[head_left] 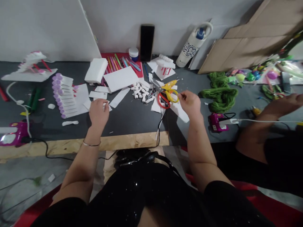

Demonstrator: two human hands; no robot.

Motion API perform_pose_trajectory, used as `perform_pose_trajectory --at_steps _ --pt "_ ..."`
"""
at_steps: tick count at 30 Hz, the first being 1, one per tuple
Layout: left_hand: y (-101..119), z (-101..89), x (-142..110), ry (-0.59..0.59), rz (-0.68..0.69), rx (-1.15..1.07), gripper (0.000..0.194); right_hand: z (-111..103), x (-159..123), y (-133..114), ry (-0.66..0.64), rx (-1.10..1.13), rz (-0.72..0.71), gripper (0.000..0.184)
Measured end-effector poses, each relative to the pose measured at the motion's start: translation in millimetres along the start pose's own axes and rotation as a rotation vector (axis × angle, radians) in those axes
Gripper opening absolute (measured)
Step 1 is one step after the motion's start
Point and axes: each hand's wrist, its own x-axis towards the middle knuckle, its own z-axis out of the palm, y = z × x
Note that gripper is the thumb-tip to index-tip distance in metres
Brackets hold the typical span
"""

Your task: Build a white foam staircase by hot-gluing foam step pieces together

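Left hand [98,112], by paper strips [98,95], has open tabletop [132,118] before tan edge [132,141].

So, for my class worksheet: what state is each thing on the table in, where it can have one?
Phone, propped upright, screen dark
Jar, standing, lid on
Bottle, standing, cap on
Pens, lying side by side; capped or not, can't tell
Scissors, blades seemingly apart
Small white pieces, loosely heaped
Purple-tipped pieces, lined up in a row
Green yarn, loosely bundled
Magenta box by the yarn, white plug in
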Motion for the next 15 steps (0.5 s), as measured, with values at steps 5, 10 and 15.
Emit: perform_pose_trajectory --at_steps 5,10,15 --pt "57 16.0 -1 -0.219 0.143 -0.031 0.019 15 22 3 0.009 -0.028 -0.087 0.007" --pt "86 28.4 -6 -0.315 0.242 -0.016 0.024 34 13 -13 -0.031 -0.136 -0.273 0.018" --pt "81 30.1 -7 -0.291 0.256 0.017 0.027 38 0 -38 -0.104 -0.230 -0.302 0.033"
